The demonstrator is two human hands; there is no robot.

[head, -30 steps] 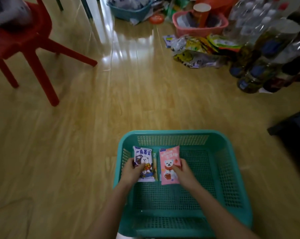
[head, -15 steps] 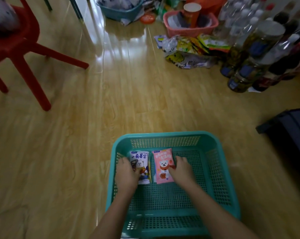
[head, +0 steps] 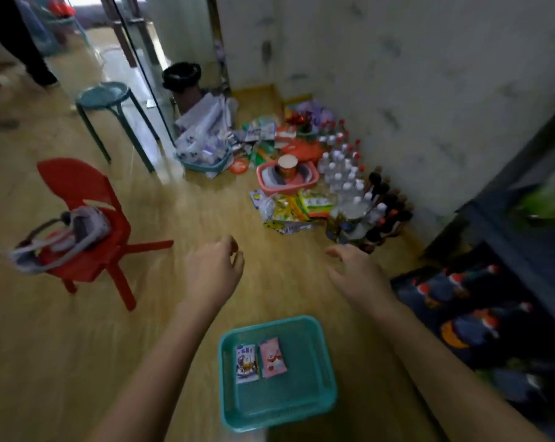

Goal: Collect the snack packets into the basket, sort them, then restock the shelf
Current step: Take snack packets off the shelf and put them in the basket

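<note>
Far left: red chair (head: 78, 193) with a grey bag (head: 85, 226) on the seat, off-task.

Left hand (head: 211, 272): raised over the wooden floor (head: 78, 346), fingers loosely curled, gripping nothing.

Low, between the forearms: teal basket (head: 327, 371) on the floor. Inside, a blue-and-white snack packet (head: 247, 363) and a pink snack packet (head: 272, 357), flat and side by side in the far left corner. Touching or a hair apart, cannot tell.

Judged as the collecting step, early: only two packets in, sorting and restocking not begun.

Further out: heap of loose snack packets (head: 297, 208) on the floor, just beside a pink basket (head: 287, 178) and clustered bottles (head: 343, 167), well apart from the teal basket.

Right hand (head: 356, 275): raised likewise, fingers spread and relaxed, empty.

Next move, by judgement: reach forward to the heap, pinch packets, carry back to the teal basket.

Far right: dark shelf (head: 525, 218), blurred.
</note>
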